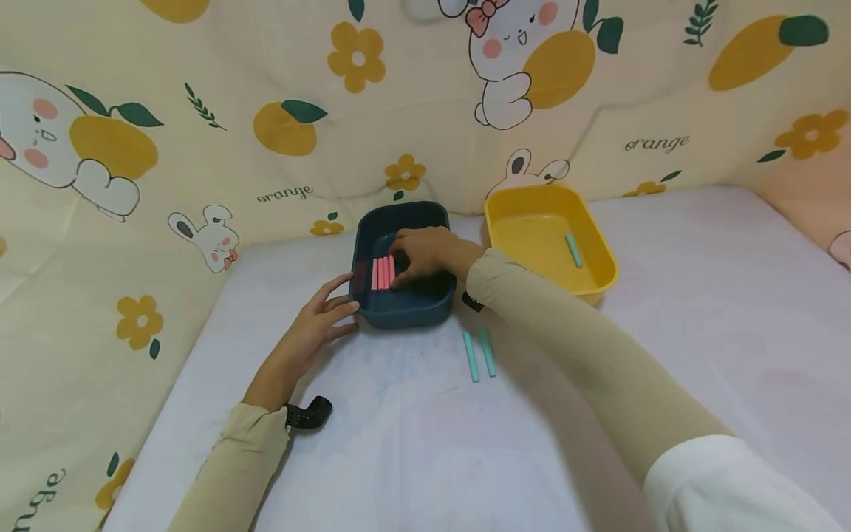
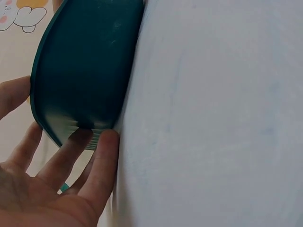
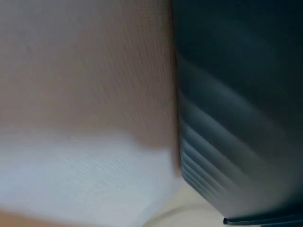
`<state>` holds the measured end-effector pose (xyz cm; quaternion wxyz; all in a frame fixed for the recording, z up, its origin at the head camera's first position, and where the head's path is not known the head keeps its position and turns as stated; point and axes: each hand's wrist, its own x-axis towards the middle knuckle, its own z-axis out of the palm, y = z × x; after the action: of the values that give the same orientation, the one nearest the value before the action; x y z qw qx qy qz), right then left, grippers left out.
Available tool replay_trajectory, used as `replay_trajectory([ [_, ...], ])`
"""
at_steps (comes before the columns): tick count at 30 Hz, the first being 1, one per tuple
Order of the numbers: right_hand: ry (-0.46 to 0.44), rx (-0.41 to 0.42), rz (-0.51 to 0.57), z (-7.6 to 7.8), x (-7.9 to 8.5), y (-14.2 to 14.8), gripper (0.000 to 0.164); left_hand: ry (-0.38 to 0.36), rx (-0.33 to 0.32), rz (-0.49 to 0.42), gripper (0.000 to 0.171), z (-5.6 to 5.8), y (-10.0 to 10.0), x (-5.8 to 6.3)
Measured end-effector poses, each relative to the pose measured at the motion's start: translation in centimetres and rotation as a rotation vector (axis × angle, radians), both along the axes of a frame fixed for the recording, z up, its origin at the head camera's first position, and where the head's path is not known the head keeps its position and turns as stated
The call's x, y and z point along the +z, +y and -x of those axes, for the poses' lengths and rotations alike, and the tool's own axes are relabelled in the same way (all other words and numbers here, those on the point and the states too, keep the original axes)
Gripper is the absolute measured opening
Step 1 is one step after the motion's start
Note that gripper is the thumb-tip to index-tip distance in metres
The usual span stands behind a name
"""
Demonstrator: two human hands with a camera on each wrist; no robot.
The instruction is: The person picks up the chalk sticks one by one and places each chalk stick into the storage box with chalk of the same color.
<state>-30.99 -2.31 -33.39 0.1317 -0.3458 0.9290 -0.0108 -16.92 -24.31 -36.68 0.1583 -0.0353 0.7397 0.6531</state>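
Note:
Several pink chalk sticks (image 1: 380, 273) lie side by side in a dark blue plastic basket (image 1: 405, 319). My right hand (image 1: 428, 253) reaches into this basket from the right, thumb and forefinger pinching the rightmost pink stick of the row. In the right wrist view only the basket's ribbed outer wall (image 3: 227, 142) shows, and the fingers are out of sight. My left hand (image 1: 319, 318) rests its spread fingertips against the basket's left side. Seen from the left wrist, those fingers (image 2: 102, 170) are extended along the outer wall and do not curl round it.
To the right stands a yellow basket (image 1: 532, 244) with one teal chalk stick (image 1: 574, 250) inside. Two more teal sticks (image 1: 471, 357) lie on the white tabletop (image 1: 425, 458) in front of the baskets. A patterned cloth (image 1: 219, 89) hangs right behind both baskets.

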Motion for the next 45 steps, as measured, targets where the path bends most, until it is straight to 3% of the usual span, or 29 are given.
replay_trajectory([
  [11,0.028,-0.025,-0.006,-0.8,-0.3,-0.3,0.076,0.018,-0.009,0.025,0.065,-0.2,-0.4,0.4],
  [32,0.031,0.039,-0.076,-0.7,-0.4,0.1,0.079,0.012,0.006,-0.005,0.065,0.0,0.0,0.0],
  [38,0.036,0.038,0.018,-0.4,-0.3,0.0,0.081,0.013,0.009,0.0,0.066,-0.1,-0.1,0.0],
  [45,0.034,0.065,0.236,-0.7,0.4,1.2,0.074,0.004,0.011,0.012,0.065,-0.1,0.2,0.0],
])
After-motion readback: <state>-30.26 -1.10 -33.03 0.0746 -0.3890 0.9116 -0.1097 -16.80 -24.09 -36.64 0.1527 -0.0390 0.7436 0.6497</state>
